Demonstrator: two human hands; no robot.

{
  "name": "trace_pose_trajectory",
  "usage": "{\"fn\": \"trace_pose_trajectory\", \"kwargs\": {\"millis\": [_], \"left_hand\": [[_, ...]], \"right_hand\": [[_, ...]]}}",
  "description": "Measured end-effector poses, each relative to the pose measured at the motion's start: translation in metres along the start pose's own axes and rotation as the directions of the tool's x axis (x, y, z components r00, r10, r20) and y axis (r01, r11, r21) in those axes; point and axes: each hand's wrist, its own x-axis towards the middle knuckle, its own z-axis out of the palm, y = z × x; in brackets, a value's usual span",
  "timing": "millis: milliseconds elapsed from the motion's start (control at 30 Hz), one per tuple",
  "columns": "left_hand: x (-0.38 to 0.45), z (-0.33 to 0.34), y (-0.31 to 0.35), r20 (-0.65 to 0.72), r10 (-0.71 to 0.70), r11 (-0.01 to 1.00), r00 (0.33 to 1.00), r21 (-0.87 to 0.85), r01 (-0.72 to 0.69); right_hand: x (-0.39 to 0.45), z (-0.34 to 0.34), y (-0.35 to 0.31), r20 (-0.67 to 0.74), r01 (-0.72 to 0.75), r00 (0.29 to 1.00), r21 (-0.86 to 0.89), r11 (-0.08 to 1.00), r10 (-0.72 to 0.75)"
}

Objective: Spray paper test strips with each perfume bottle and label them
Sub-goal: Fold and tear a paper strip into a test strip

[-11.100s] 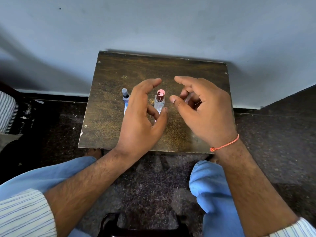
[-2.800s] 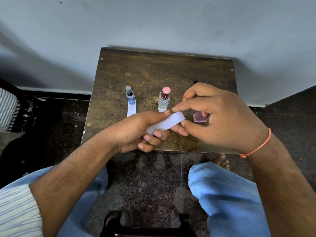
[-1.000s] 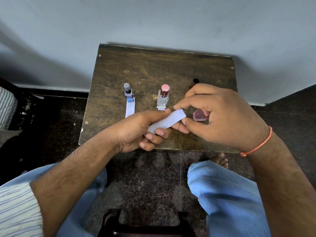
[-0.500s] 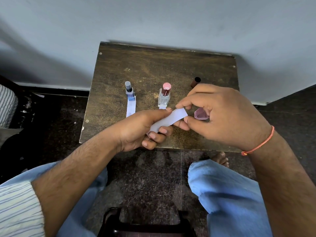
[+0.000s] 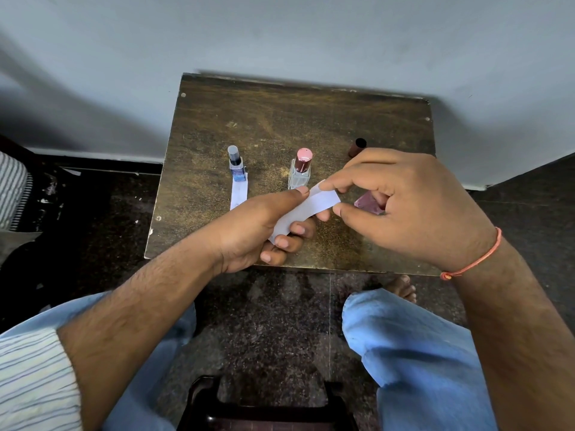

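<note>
Left hand [image 5: 249, 231] pinches a paper strip [image 5: 306, 209], angled toward 2 o'clock so the pink bottle [image 5: 368, 204], clasped in the right hand [image 5: 404, 206], can be sprayed onto it.

I am looking through a single head-worn wide-angle camera, which is facing forward and steeply down from above the seated person's lap. It is sitting close over the small dark brown wooden counter [image 5: 280, 119], which is filling the middle of the frame against a pale grey wall [image 5: 280, 32]. The blue-trousered knees [image 5: 413, 343] are crowding the bottom edge. No second view is sharing this scene.
</note>
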Motion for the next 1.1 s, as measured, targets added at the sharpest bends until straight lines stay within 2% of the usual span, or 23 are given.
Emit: {"fn": "trace_pose_trajectory", "kwargs": {"millis": [133, 267, 367, 667, 900, 1100], "left_hand": [[-0.001, 0.000, -0.001, -0.002, 0.046, 0.999, 0.999, 0.007, -0.046], [0.000, -0.001, -0.002, -0.030, 0.072, 0.997, 0.997, 0.029, -0.071], [0.000, -0.001, -0.002, -0.038, 0.082, 0.995, 0.996, 0.054, -0.080], [0.000, -0.001, -0.002, -0.029, 0.082, 0.995, 0.996, 0.063, -0.080], [-0.001, 0.003, -0.002, -0.028, 0.104, 0.990, 0.994, 0.100, -0.101], [-0.001, 0.004, -0.002, -0.059, 0.121, 0.985, 0.991, 0.128, -0.113]], "right_hand": [[0.001, 0.003, 0.001, -0.004, -0.047, 0.999, 0.057, 0.997, 0.047], [0.000, 0.006, 0.006, 0.019, -0.253, 0.967, 0.163, 0.954, 0.253], [-0.001, 0.006, 0.009, 0.071, -0.322, 0.947, 0.220, 0.921, 0.315], [0.000, 0.003, 0.002, 0.095, -0.274, 0.961, 0.173, 0.946, 0.261], [-0.001, 0.001, -0.001, 0.026, -0.235, 0.972, 0.179, 0.955, 0.234], [0.001, -0.001, -0.005, 0.051, -0.235, 0.972, 0.137, 0.962, 0.230]]}}
